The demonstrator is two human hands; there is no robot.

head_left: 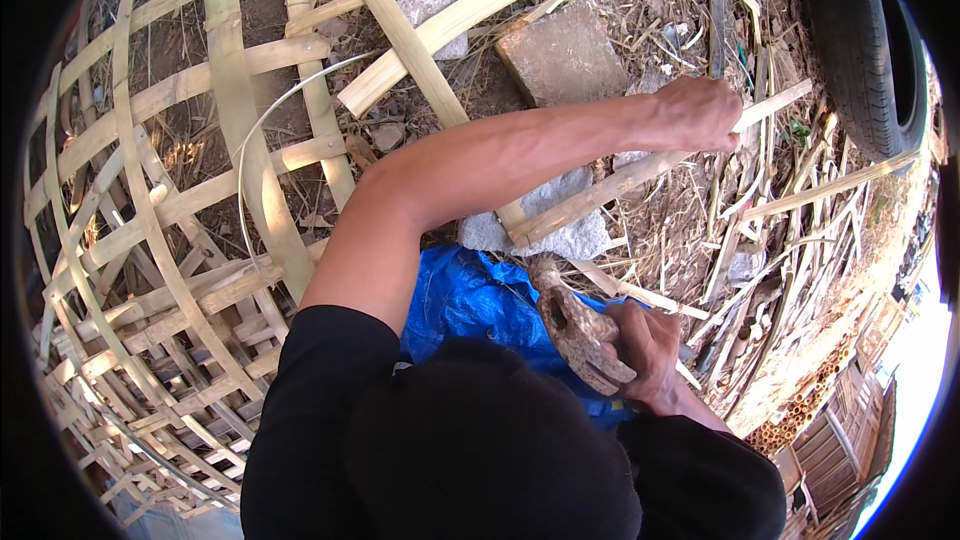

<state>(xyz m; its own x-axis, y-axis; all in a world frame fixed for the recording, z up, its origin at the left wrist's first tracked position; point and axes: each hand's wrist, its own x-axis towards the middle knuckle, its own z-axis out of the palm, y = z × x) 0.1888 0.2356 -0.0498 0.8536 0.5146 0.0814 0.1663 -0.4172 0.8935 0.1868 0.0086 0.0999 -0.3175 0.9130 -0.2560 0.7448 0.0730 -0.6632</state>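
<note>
My left arm reaches across to the right, and my left hand [700,112] is closed in a fist round a bamboo strip [610,190]. One end of this strip rests by a rough grey stone [560,225], on the end of a longer slat; its other end sticks out past my fist. Lower down, my right hand [648,345] is wrapped round a worn, rusty hammer [580,328]. The hammer's head shows above a crumpled blue tarp [475,300]; most of its handle is hidden by my hand.
A woven bamboo lattice [235,90] spreads over the left side. Loose slats [490,10] cross at the top near a square brown block [562,55]. A black tyre [855,50] stands at the upper right. Split bamboo scraps [790,260] litter the ground on the right.
</note>
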